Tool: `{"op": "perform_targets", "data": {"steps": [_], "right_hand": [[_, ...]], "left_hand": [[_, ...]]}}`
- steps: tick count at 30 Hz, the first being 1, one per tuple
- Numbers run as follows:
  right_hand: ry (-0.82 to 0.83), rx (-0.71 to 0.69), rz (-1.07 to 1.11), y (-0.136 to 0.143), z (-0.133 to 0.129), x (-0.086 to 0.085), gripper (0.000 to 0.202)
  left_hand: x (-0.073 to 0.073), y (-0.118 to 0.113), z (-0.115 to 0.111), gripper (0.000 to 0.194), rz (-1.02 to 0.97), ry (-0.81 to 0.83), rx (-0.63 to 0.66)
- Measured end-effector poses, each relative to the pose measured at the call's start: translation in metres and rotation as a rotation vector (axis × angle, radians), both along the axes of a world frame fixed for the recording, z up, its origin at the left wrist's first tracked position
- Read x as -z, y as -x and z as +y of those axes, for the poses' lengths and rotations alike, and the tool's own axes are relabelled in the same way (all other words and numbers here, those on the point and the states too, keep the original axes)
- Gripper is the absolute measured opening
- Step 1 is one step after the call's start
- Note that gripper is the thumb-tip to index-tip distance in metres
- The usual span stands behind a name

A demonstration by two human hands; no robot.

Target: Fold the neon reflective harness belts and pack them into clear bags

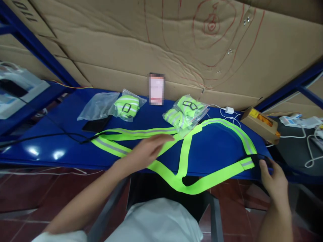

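A neon yellow reflective vest [214,176], made of elastic straps with grey stripes, lies spread across the blue table. Its lower loop hangs over the front edge. My left hand [153,149] is above the middle straps, fingers stretched to the right; whether it touches them I cannot tell. At the vest's right end, my right hand [275,178] is closed on the black buckle [261,158], which the fingers partly hide. Folded vests in clear bags lie behind: one bagged vest [127,107] on the left, a bagged pair [186,109] nearer the middle.
A flat clear plastic bag [98,106] and a dark flat object [96,124] lie left. A phone [156,90] leans on the cardboard wall [113,40]. To the right are a white charger [229,110] with cables and a cardboard box [261,126]. A black cable [50,136] crosses the left side.
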State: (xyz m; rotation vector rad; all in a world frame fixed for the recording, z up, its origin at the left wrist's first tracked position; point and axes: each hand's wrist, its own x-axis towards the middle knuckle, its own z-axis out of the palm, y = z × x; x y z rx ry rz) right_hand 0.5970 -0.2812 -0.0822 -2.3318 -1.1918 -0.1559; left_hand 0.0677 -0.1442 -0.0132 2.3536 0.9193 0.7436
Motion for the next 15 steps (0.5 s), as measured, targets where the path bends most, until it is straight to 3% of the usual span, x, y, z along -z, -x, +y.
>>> {"op": "perform_targets", "data": {"steps": [3,6,9,15], "right_hand": [[0.050,-0.023,0.025,0.011,-0.003,0.011,0.068],[0.057,0.028,0.043,0.020,-0.001,0.013,0.069],[0.088,0.145,0.079,0.021,-0.001,0.009,0.062],[-0.012,0.176,0.166,0.009,-0.003,0.004,0.054]], "left_hand": [[0.008,0.062,-0.009,0.043,0.053,-0.196,-0.419],[0.024,0.112,-0.019,0.041,0.155,-0.312,-0.667],[0.038,0.140,-0.027,0.044,0.232,-0.384,-0.781],[0.046,0.153,-0.029,0.043,0.309,-0.478,-0.861]]}}
